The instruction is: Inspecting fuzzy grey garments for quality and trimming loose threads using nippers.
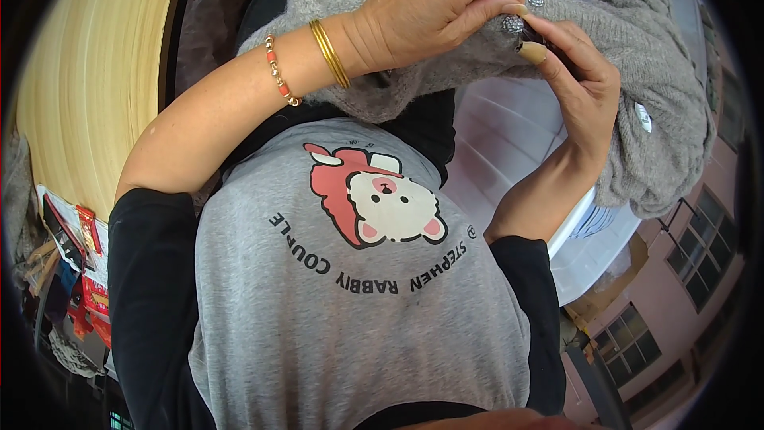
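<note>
A fuzzy grey knitted garment (645,40) lies across my lap and hangs over to the right. Two faceted silver buttons show on it between my hands: an upper button (535,0) and a lower button (512,25). My left hand (434,12) is closed in a pinch just above the lower button; what its fingertips hold is too small to make out. Opposite it, my right hand (585,72) grips the garment's edge beside that button, index finger and thumb curled round it. A tan cover wraps the right thumb. The fingertips of both hands meet.
A white plastic bin (509,123) stands under the garment at the right, with striped blue cloth (597,219) by its side. To the left is a light wooden tabletop (103,48). Red packets (91,295) and assorted goods sit at the lower left.
</note>
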The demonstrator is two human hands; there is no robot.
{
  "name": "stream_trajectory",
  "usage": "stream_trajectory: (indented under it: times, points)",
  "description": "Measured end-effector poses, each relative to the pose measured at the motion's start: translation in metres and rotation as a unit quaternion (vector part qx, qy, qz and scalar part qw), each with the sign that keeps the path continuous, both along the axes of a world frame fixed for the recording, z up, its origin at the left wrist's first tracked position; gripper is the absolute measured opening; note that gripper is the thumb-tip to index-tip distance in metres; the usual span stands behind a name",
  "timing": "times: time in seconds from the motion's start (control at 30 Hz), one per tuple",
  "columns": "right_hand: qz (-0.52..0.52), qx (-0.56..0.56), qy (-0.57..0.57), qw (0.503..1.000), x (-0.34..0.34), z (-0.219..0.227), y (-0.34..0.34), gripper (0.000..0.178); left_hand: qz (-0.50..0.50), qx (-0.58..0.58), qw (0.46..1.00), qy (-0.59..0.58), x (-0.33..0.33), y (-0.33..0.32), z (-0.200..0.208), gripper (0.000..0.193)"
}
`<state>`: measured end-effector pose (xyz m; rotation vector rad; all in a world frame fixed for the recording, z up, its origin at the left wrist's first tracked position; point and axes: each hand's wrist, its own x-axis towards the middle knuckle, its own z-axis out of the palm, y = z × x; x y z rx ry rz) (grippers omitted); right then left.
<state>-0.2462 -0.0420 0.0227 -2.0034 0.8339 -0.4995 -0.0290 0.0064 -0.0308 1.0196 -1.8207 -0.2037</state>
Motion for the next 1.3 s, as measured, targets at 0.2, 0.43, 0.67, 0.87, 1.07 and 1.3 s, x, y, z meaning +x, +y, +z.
stream_trajectory:
  times: [0.2, 0.43, 0.67, 0.87, 1.07, 1.3]
  points:
    - [0.011, -0.033, 0.023, 0.999, -0.0004, 0.0019, 0.0011, 0.032, 0.001, 0.011, 1.000, -0.011, -0.0004, 0.0019, 0.0026, 0.008]
    - [0.027, -0.066, 0.015, 0.997, 0.0015, 0.0016, 0.0012, 0.032, 0.007, 0.029, 1.000, 0.003, -0.0018, 0.0025, 0.0013, 0.008]
    - [-0.010, -0.062, -0.002, 0.998, 0.0059, 0.0009, 0.0041, 0.028, 0.008, 0.026, 1.000, 0.006, -0.0016, 0.0032, 0.0023, 0.008]
    - [-0.014, -0.040, -0.006, 0.999, 0.0044, 0.0014, 0.0038, 0.027, 0.010, 0.022, 1.000, 0.003, -0.0016, 0.0025, 0.0016, 0.009]
    - [-0.019, -0.023, -0.013, 0.999, 0.0041, 0.0032, 0.0060, 0.027, 0.010, 0.026, 1.000, 0.001, -0.0018, 0.0047, 0.0044, 0.009]
    - [-0.016, -0.015, 0.001, 1.000, 0.0011, 0.0064, 0.0046, 0.027, 0.014, 0.024, 1.000, -0.015, -0.0016, 0.0047, 0.0051, 0.009]
